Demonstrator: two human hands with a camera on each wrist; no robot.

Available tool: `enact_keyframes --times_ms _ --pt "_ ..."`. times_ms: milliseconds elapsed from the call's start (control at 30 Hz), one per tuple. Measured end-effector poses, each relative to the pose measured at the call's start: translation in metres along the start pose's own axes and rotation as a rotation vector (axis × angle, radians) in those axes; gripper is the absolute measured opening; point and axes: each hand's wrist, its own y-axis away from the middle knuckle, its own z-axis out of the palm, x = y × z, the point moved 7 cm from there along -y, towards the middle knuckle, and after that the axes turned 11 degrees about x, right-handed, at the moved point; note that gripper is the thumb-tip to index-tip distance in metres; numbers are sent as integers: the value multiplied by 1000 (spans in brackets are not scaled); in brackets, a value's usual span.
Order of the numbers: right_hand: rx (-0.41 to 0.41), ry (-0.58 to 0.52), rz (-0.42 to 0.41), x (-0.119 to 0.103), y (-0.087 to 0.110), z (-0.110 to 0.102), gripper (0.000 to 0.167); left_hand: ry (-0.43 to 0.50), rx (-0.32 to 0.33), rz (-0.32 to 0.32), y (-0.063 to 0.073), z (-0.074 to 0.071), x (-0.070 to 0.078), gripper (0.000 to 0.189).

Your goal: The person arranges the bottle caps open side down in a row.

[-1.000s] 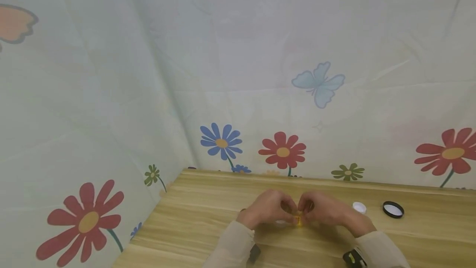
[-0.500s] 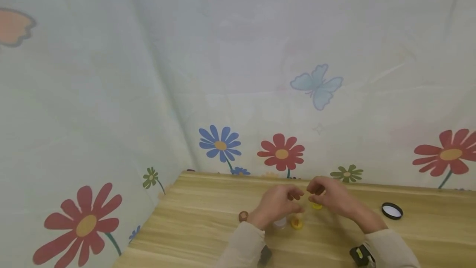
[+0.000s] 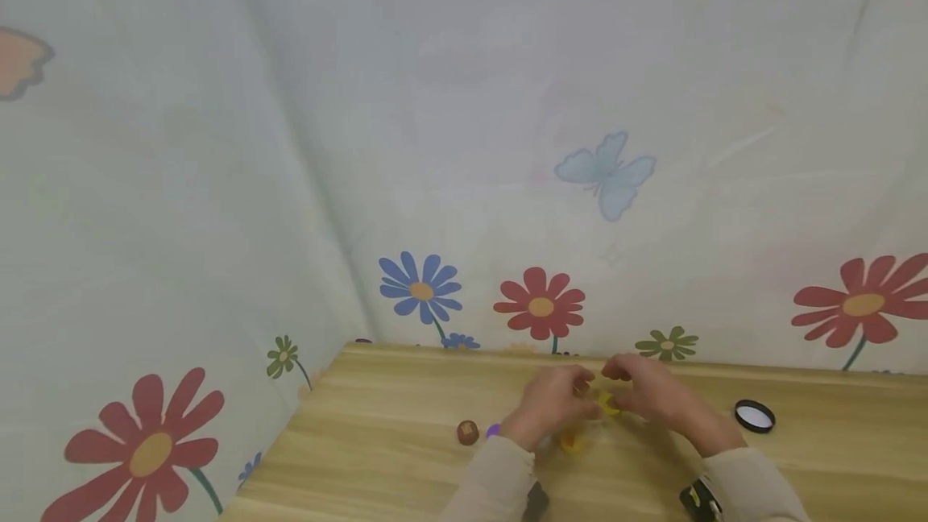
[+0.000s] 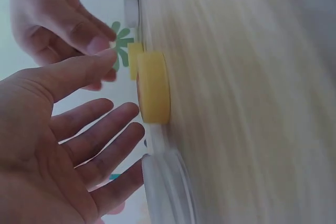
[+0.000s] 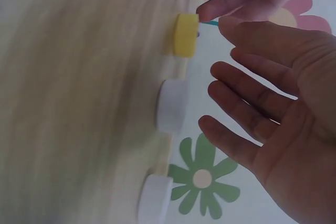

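My left hand [image 3: 554,401] hovers low over the table, fingers loosely spread and holding nothing. Opposite it, my right hand [image 3: 656,397] also has relaxed, parted fingers with nothing between them. Just below the left fingertips lies one yellow round piece [image 3: 571,443], which in the left wrist view is a thick yellow disc [image 4: 154,87] on its flat side. A second yellow piece [image 3: 609,403] is beside the right thumb in the head view. A clear round lid-like thing [image 4: 168,187] sits beneath the left little finger. In the right wrist view, my right palm [image 5: 299,87] faces the yellow piece [image 5: 186,35].
A brown round piece [image 3: 467,432] and a purple one [image 3: 494,430] lie left of the left wrist. White round caps [image 5: 172,106] stand past the right fingers. Farther right is a black-rimmed white disc [image 3: 755,416]. A flowered cloth [image 3: 464,143] hangs behind the table [image 3: 391,393].
One second ago both hands met with fingertips at a yellow piece. They have since parted, leaving two yellow pieces between them. The brown piece now shows fully beside the left wrist.
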Motion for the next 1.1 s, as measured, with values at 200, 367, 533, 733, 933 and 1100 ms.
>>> enact_keyframes --times_ms 200,367,533,733,933,1100 --pt "5 36 -100 7 2 9 31 -27 -38 6 1 7 2 40" --pt "17 62 -145 8 2 11 30 -9 -53 -14 2 7 0 41" --pt "13 59 -147 8 2 10 27 9 -71 -24 2 8 -2 39" --pt "-5 64 -128 9 2 13 25 37 -90 -30 4 10 -2 34" --pt "-28 70 -124 7 0 16 24 22 -86 -39 5 8 -1 35" --pt "-27 60 -161 3 1 14 22 25 -78 -35 5 7 1 37"
